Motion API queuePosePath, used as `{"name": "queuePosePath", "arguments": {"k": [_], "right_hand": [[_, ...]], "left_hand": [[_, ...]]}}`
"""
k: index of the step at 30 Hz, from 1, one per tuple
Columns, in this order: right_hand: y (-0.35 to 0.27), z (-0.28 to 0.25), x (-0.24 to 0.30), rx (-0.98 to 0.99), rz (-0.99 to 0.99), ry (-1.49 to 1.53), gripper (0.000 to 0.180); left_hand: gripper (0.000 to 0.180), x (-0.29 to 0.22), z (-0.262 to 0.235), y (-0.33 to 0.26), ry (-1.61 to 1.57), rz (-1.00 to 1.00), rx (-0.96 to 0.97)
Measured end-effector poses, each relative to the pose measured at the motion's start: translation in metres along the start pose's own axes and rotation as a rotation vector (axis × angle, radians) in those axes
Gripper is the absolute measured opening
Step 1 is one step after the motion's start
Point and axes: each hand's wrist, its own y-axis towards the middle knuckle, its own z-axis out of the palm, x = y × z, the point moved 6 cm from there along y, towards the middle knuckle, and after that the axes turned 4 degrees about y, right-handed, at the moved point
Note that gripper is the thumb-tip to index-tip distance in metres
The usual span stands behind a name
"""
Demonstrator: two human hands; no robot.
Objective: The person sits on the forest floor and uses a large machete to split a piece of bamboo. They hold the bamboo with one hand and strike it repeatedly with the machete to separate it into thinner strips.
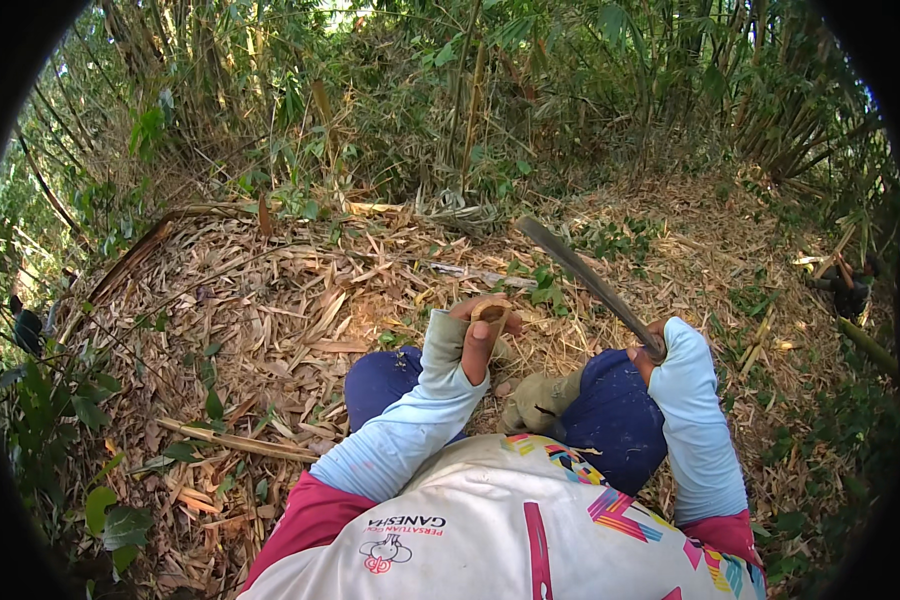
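Note:
My right hand (650, 354) is closed round the handle end of a machete (585, 275). Its long dark blade slants up and to the left, over the leaf litter. In front of my left knee, my left hand (478, 345) is raised with its fingers curled and the thumb up. Between thumb and fingers sits a small tan-brown piece (491, 313) with a rounded edge; its kind is not clear. Olive cloth covers part of this hand, and light blue sleeves cover both forearms. The blade and the left hand are apart.
Dry bamboo leaves (270, 330) cover the ground around my bent, blue-clad knees (615, 420). An olive boot (540, 402) shows between them. At the left lies a split bamboo strip (235, 440). Dense bamboo stems (470, 110) stand ahead, and green plants (110, 520) grow at the lower left.

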Motion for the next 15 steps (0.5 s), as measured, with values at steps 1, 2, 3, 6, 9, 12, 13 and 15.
{"name": "queuePosePath", "arguments": {"k": [1,2,3,6,9,12,13,15], "right_hand": [[-0.001,0.002,0.002,0.002,-0.007,0.009,0.022],[-0.001,0.003,0.004,0.004,-0.014,0.016,0.022],[-0.001,0.004,0.006,0.006,-0.023,0.024,0.022],[-0.002,0.006,0.011,0.024,0.0,0.028,0.022],[-0.001,0.009,0.009,0.032,0.007,0.05,0.022],[0.001,0.009,0.01,0.017,-0.029,0.045,0.022],[0.002,0.01,0.011,0.019,-0.027,0.05,0.022],[0.001,0.009,0.012,0.017,-0.019,0.055,0.022]], "left_hand": [[0.048,0.001,0.0,0.0,-0.007,0.001,0.007],[0.048,0.0,0.0,0.0,-0.025,0.0,0.003],[0.048,-0.001,0.001,0.001,-0.042,-0.001,0.0],[0.047,0.0,0.002,0.002,-0.046,0.02,-0.003],[0.046,-0.002,0.003,0.005,-0.024,0.033,-0.007],[0.044,-0.006,0.003,0.007,-0.024,0.06,-0.025],[0.043,-0.007,0.003,0.008,-0.028,0.073,-0.033],[0.04,-0.012,0.004,0.011,-0.024,0.095,-0.036]]}}
